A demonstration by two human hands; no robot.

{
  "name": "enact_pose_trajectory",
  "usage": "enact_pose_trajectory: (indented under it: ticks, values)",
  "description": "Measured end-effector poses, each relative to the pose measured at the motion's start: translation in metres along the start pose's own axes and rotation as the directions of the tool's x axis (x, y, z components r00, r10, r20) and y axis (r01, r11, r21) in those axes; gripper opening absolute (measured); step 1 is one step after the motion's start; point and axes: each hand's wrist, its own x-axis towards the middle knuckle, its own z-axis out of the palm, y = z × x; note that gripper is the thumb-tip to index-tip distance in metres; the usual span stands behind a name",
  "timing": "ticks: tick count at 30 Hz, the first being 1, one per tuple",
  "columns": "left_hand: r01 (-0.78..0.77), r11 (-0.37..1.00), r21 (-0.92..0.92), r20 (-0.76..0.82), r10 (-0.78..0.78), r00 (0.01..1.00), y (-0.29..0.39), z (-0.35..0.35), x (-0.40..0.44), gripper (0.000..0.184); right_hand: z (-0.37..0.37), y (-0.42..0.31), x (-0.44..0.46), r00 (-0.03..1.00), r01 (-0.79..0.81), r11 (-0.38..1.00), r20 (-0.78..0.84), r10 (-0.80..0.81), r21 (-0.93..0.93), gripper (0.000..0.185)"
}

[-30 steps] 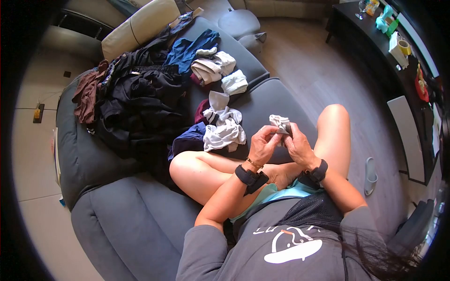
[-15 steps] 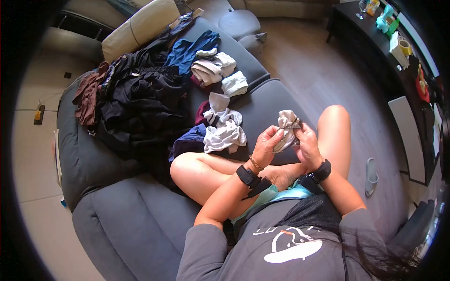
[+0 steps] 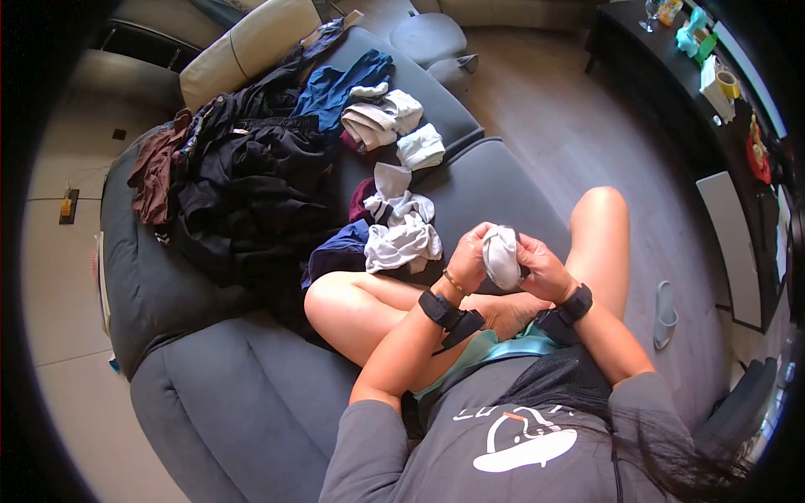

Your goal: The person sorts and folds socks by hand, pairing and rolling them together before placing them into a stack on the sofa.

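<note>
Nearest is a dark grey T-shirt [image 3: 457, 479] with a white print, worn by a person sitting with bare, bent legs [image 3: 356, 310] on a dark grey sofa [image 3: 226, 386]. A black strap [image 3: 443, 310] circles each wrist. Just beyond the lap, the left hand [image 3: 471, 256] and right hand [image 3: 545, 267] hold a pale, balled-up cloth [image 3: 502, 258] between them, raised, fingers closed on it from both sides. Off to the right, a grey slipper [image 3: 665, 314] lies on the floor. Past the left knee, navy fabric [image 3: 334, 251] touches crumpled white garments [image 3: 402, 243]. Farther left spreads a heap of black clothing [image 3: 251, 180], a reddish-brown garment [image 3: 159, 180] at its outer edge. Farther still, folded pale clothes [image 3: 369, 127] lie beside a blue garment [image 3: 340, 82].
</note>
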Motion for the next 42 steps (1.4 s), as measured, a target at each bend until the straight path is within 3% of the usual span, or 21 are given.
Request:
enact_pose_trajectory:
  ticks: [4,5,10,11,12,14,18,20,21,23,24,26,28,32,33,34,35,36,38,39,42]
  values:
    - [0.032,0.991,0.13,0.078,-0.042,0.996,0.009,0.009,-0.004,0.021,0.004,0.001,0.002,0.991,0.135,0.99,-0.008,-0.136,-0.038,0.032]
    - [-0.169,0.894,0.415,0.155,0.114,0.981,0.008,0.009,-0.005,0.023,0.006,0.001,0.003,0.99,0.137,0.99,-0.007,-0.137,-0.04,0.032]
    - [0.099,0.994,-0.037,0.027,-0.098,0.995,0.008,0.023,-0.012,0.052,0.004,-0.001,0.01,0.947,0.281,0.958,-0.144,-0.286,-0.06,0.031]
    - [0.043,0.995,0.094,0.042,-0.047,0.998,-0.001,0.019,-0.011,0.066,0.0,0.002,0.011,0.933,0.313,0.949,-0.173,-0.316,-0.043,0.03]
    - [0.044,0.995,0.095,0.042,-0.048,0.998,-0.003,0.025,-0.012,0.066,-0.001,0.003,0.011,0.933,0.315,0.948,-0.173,-0.317,-0.042,0.03]
    - [-0.032,0.914,0.404,-0.052,0.058,0.997,-0.004,0.035,-0.014,0.065,-0.002,0.004,0.01,0.933,0.315,0.943,-0.149,-0.328,-0.107,0.034]
    - [-0.067,0.923,0.38,-0.009,0.077,0.997,-0.008,0.027,-0.011,0.055,0.001,0.002,0.009,0.935,0.287,0.932,-0.147,-0.323,-0.221,0.031]
    - [-0.074,0.926,0.369,-0.009,0.083,0.996,-0.013,0.028,-0.011,0.055,-0.01,0.008,0.01,0.869,0.192,0.76,-0.252,-0.425,-0.621,0.028]
    - [-0.079,0.931,0.356,-0.01,0.089,0.996,-0.013,0.029,-0.011,0.056,-0.014,0.007,0.009,0.869,0.193,0.76,-0.251,-0.426,-0.621,0.028]
    - [-0.102,0.901,0.422,0.001,0.112,0.994,-0.012,0.029,-0.011,0.054,-0.022,0.005,0.006,0.823,-0.034,0.503,-0.31,-0.476,-0.864,0.027]
    - [-0.124,0.866,0.484,0.015,0.134,0.991,-0.01,0.029,-0.011,0.053,-0.022,0.003,0.005,0.824,-0.034,0.503,-0.31,-0.475,-0.864,0.027]
    - [-0.12,0.853,0.508,-0.013,0.147,0.989,-0.006,0.029,-0.011,0.051,-0.021,-0.001,0.003,0.873,0.055,0.757,-0.337,-0.353,-0.651,0.033]
    - [-0.114,0.839,0.533,-0.041,0.16,0.986,0.001,0.029,-0.011,0.048,-0.019,-0.003,0.003,0.817,0.119,0.684,-0.32,-0.479,-0.72,0.035]
    - [-0.014,0.71,0.704,-0.097,0.116,0.988,0.016,0.035,-0.014,0.04,-0.001,-0.02,0.004,0.675,0.146,0.463,-0.254,-0.693,-0.874,0.039]
    - [-0.171,0.512,0.842,0.047,0.246,0.968,0.009,0.025,-0.01,0.04,0.006,-0.024,0.003,0.767,0.178,0.523,-0.216,-0.604,-0.834,0.042]
    - [-0.311,0.271,0.911,0.214,0.335,0.918,0.005,0.021,-0.008,0.039,0.003,-0.025,0.002,0.767,0.176,0.523,-0.216,-0.604,-0.834,0.042]
    - [-0.378,0.268,0.886,0.259,0.39,0.884,0.0,0.017,-0.006,0.04,-0.002,-0.025,0.001,0.844,0.105,0.535,-0.21,-0.494,-0.838,0.042]
    - [-0.379,0.267,0.886,0.26,0.391,0.883,0.003,0.022,-0.01,0.04,-0.004,-0.026,0.001,0.904,0.034,0.537,-0.203,-0.376,-0.843,0.042]
    - [-0.105,0.779,0.618,0.059,0.087,0.994,0.017,0.034,-0.022,0.042,0.0,-0.029,0.0,0.897,0.019,0.639,-0.27,-0.351,-0.769,0.041]
    - [-0.096,0.882,0.461,0.104,0.054,0.993,0.022,0.032,-0.023,0.043,-0.003,-0.03,-0.001,0.897,0.028,0.718,-0.3,-0.325,-0.695,0.042]
    - [-0.096,0.939,0.33,0.177,0.038,0.983,0.029,0.034,-0.023,0.043,-0.014,-0.029,0.001,0.895,0.088,0.797,-0.305,-0.327,-0.597,0.044]
